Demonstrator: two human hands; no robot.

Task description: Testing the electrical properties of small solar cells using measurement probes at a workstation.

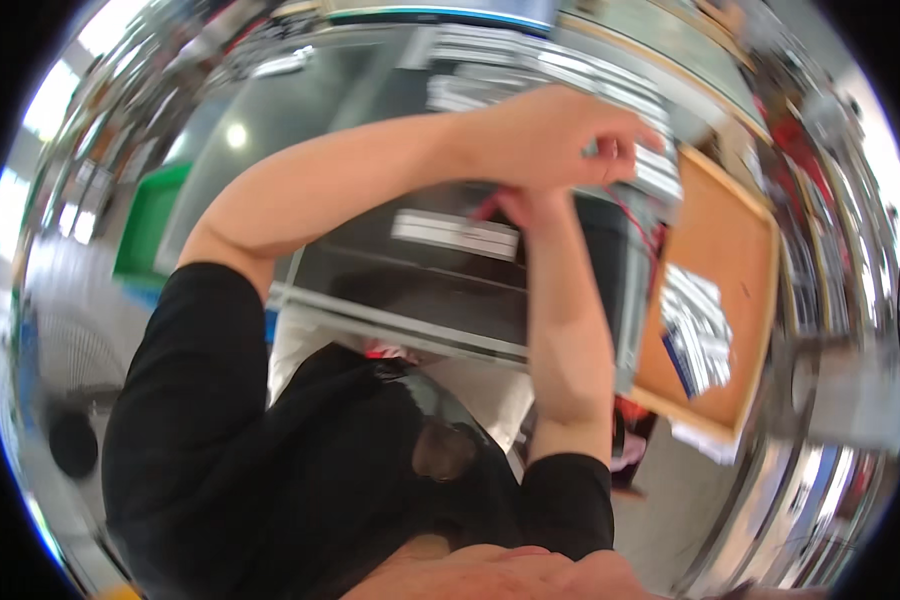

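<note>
My left arm crosses in front of me to the right, and my left hand (pixel 590 140) is curled closed. A small greenish bit shows between its fingers, too little to name. Below the left wrist is my right hand (pixel 530 205), partly covered by it. The right fingers are smeared by motion and point left, near a flat white strip (pixel 455 234) with a dark line along it. That strip lies on the dark tabletop (pixel 410 290). A thin red wire (pixel 632 215) hangs just right of the hands.
Silver-white strips (pixel 610 85) lie in rows along the back of the table. To the right, a shallow wooden tray (pixel 755 290) holds several silvery strips (pixel 695 315) and a blue-edged piece. A green bin (pixel 150 220) stands at the left. A screen edge (pixel 440 14) shows at the back.
</note>
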